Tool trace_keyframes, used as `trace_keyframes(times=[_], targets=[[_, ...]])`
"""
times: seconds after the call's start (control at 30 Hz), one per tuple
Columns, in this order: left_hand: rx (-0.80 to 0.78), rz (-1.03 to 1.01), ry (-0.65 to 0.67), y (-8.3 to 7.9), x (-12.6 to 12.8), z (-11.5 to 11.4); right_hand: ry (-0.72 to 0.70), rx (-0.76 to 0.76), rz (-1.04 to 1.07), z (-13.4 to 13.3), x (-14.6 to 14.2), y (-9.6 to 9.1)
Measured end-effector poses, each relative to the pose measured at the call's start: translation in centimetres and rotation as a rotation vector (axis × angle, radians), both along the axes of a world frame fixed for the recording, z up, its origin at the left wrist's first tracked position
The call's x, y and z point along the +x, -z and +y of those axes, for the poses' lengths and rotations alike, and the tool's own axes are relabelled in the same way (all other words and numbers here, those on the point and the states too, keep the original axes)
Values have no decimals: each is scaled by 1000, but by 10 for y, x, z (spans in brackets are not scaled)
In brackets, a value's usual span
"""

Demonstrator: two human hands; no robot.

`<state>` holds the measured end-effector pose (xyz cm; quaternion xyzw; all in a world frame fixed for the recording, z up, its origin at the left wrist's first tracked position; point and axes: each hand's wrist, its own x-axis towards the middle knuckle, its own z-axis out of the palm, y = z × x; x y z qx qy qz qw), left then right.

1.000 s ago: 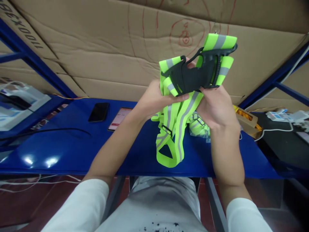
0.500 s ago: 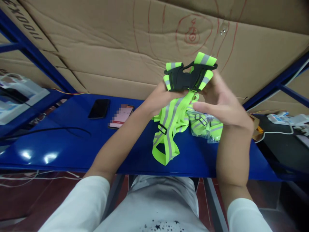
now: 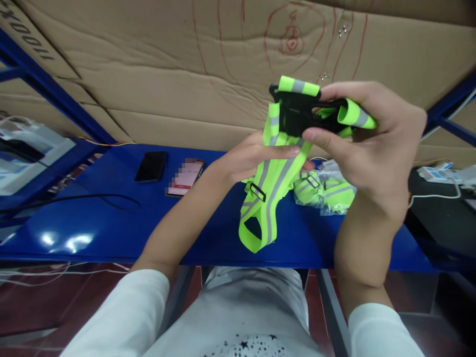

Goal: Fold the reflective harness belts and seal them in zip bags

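A bundle of neon yellow-green reflective straps with grey stripes hangs in front of me, its lower loop over the blue table. At its top is a black plastic buckle. My left hand is closed round the folded straps just below the buckle, fingers across their front. With thumb below and fingers above, my right hand grips the buckle's right side, where a strap end loops out. A small black slider sits on the straps. Behind, more straps in a clear plastic bag lie on the table.
A dark phone and a phone with a lit screen lie on the blue table at left. A cardboard sheet with red markings stands behind. White devices and cables sit at both sides.
My right hand has moved right and turned, now pinching the buckle. The buckle has tilted and shifted slightly right. My left hand has slid onto the straps below it.
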<state>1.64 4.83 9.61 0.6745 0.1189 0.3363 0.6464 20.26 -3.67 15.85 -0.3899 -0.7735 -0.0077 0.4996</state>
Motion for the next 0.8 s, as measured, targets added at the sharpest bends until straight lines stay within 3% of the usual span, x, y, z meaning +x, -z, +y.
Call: trace_keyframes(times=[0.13, 0.23, 0.33, 0.43, 0.53, 0.63, 0.8], targets=[[-108, 26, 68, -7, -3, -10, 47, 156, -133, 3, -3, 5], [-178, -119, 181, -10, -5, -6, 16, 143, -225, 18, -1, 12], [-229, -271, 212, -6, -6, 9, -61, 36, -285, 36, 0, 17], [-244, -231, 88, 5, -5, 28, -272, -136, -331, 52, 5, 23], [-243, -160, 10, 16, -7, 42, -412, -252, -120, 68, 16, 31], [-215, -119, 8, 25, -9, 46, -353, -279, 170, 81, 30, 39], [-191, -83, 36, 35, 2, 38, -310, -564, -18, 84, 30, 44]])
